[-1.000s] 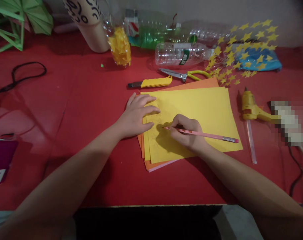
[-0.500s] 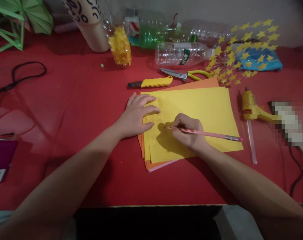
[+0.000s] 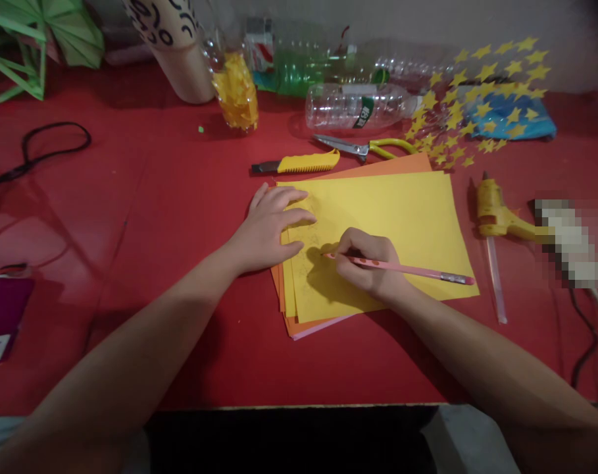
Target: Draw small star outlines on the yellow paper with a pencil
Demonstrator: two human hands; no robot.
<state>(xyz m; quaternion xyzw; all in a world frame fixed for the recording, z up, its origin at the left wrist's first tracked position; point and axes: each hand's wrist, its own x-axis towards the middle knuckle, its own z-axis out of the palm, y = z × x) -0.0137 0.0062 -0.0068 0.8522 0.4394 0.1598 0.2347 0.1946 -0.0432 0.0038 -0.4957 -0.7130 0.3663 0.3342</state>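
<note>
Yellow paper [image 3: 387, 204] lies on top of a stack of sheets, with orange paper [image 3: 402, 164] and a pink edge showing beneath. My left hand [image 3: 276, 230] rests on the stack's left edge, fingers spread. In my right hand [image 3: 370, 263] is a pink pencil [image 3: 412, 268], gripped near its point, its eraser end toward the right. The pencil's tip is at the yellow sheet, just right of my left fingers. Faint pencil marks run down the sheet's left side; their shapes are hard to make out.
Beyond the paper lie a yellow utility knife [image 3: 308, 162], scissors [image 3: 362, 146] and a clear plastic bottle [image 3: 358, 108]. Many yellow stars [image 3: 483, 109] hang together at the back right. A glue gun [image 3: 491, 207] sits right of the paper, a purple case [image 3: 5, 316] far left.
My right hand and the pencil have shifted slightly left and down across the sheet. My left hand stays in place.
</note>
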